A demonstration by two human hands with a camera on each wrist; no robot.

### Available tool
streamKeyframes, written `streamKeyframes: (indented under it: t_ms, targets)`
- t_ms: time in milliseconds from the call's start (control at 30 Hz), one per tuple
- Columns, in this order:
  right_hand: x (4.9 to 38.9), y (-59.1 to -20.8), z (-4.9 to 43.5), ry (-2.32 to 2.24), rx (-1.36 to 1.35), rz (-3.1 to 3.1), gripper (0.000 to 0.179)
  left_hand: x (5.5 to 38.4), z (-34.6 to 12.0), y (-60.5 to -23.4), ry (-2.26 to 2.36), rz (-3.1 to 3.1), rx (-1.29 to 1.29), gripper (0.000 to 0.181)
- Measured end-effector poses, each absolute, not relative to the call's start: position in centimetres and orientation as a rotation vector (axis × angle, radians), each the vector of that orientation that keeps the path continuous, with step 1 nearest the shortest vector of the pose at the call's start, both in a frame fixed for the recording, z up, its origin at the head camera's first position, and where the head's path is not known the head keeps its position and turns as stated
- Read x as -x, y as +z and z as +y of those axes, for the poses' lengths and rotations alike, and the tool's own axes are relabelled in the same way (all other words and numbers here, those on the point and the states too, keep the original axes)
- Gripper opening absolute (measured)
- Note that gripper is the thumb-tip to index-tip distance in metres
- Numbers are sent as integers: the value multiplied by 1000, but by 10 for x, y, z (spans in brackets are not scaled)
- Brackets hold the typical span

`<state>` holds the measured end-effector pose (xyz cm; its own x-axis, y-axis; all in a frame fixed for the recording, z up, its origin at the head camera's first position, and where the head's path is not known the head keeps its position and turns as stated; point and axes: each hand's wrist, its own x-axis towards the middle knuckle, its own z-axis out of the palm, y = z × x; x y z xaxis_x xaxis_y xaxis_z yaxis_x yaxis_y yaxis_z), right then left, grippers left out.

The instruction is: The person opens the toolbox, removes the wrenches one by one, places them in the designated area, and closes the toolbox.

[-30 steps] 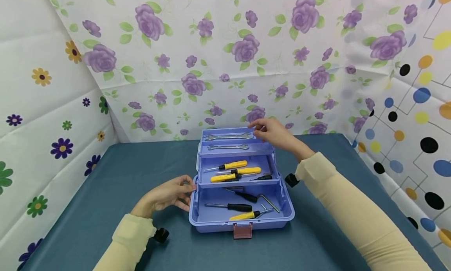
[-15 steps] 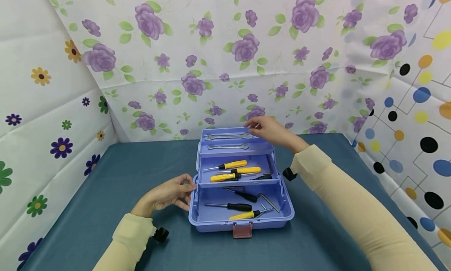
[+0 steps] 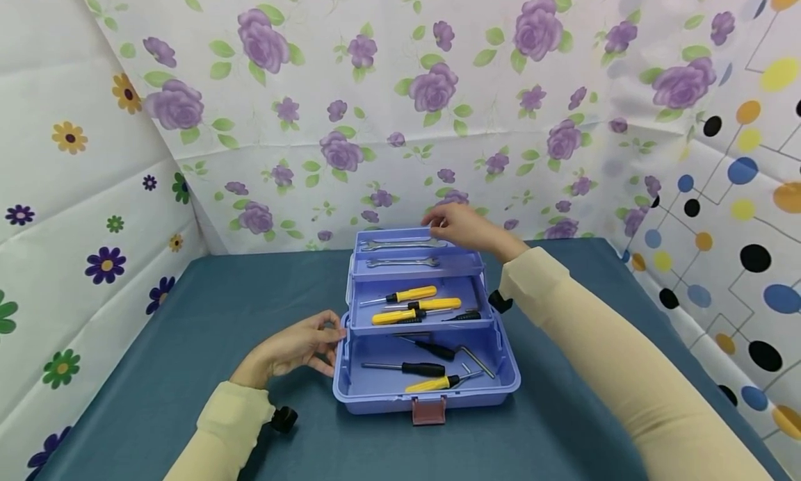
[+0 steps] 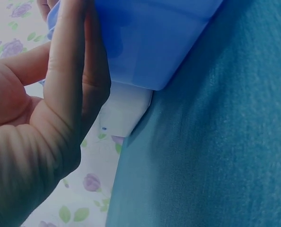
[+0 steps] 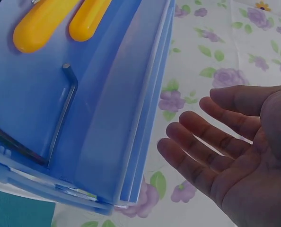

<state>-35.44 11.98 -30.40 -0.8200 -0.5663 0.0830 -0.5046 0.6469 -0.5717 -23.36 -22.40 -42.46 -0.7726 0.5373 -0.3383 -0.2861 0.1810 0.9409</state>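
Note:
A blue-purple toolbox (image 3: 375, 403) stands with its tiered trays spread out. My left hand (image 3: 300, 345) grips its left rim between thumb and fingers; the left wrist view shows those fingers along the blue side wall. Behind the top tray's right part is my right hand (image 3: 466, 227), fingers loosely bent. In the right wrist view that hand (image 5: 225, 146) has nothing in it and is apart from the tray edge. The upper tiers hold a wrench (image 3: 403, 245) and a second wrench (image 3: 403, 263). Yellow-handled screwdrivers (image 3: 418, 294) lie in the middle tray.
In the bottom compartment lie a black-handled screwdriver (image 3: 424, 369), a yellow-handled one (image 3: 428, 384) and a hex key (image 3: 478, 361). A brown latch (image 3: 428, 411) hangs at the front. Teal cloth (image 3: 250, 286) covers the table; a floral sheet (image 3: 281, 119) rises behind.
My right hand has slid a little to the left along the back of the top tray. The left hand and the toolbox have stayed in place.

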Motion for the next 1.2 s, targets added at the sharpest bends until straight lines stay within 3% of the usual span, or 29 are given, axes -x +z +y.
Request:
streamKeyframes:
  t_ms: [1200]
  targets:
    - [372,-298,101,-745,915,2636,30,235,-224,-424,1649,1812,-236,25]
